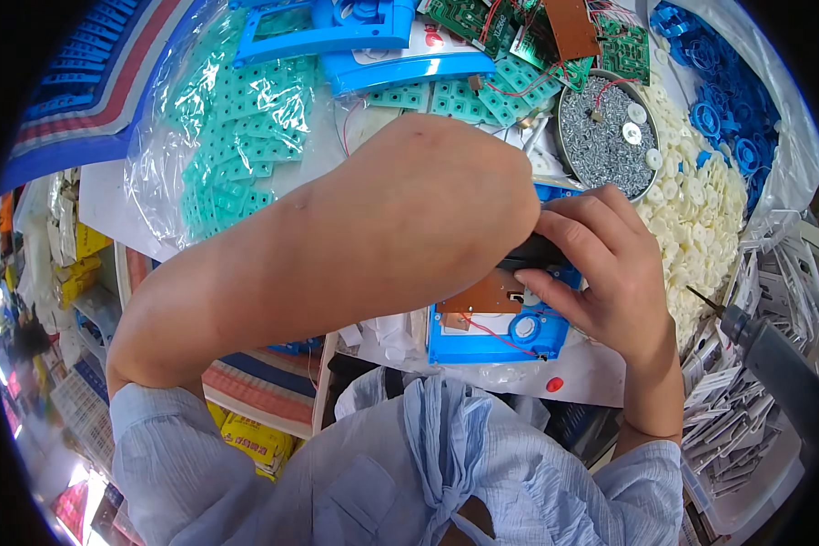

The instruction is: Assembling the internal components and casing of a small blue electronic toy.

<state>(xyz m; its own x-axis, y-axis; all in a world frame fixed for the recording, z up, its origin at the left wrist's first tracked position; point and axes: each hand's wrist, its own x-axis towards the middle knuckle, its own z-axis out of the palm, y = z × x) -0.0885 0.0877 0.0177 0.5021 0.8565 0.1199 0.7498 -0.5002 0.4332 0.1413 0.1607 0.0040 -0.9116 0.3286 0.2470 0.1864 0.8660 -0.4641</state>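
A blue plastic casing (446, 348) lies in front of me, with a brown circuit board (482, 293) and thin red wires inside it. My right hand (610, 264) is closed over the casing's right side, thumb and fingers pinching a black part (539, 252). From the left, my raised forearm crosses over the work. My left hand (496, 182) is bent down over the far end of the casing; its fingers are hidden behind the wrist. Whether it holds anything does not show.
Beyond the casing stands a round tin (569, 150) of small screws. Cream plastic discs (701, 209) are heaped to its right. Bagged turquoise pads (246, 136) lie far left, green circuit boards (623, 50) at the back. A power screwdriver (764, 350) points in from the right.
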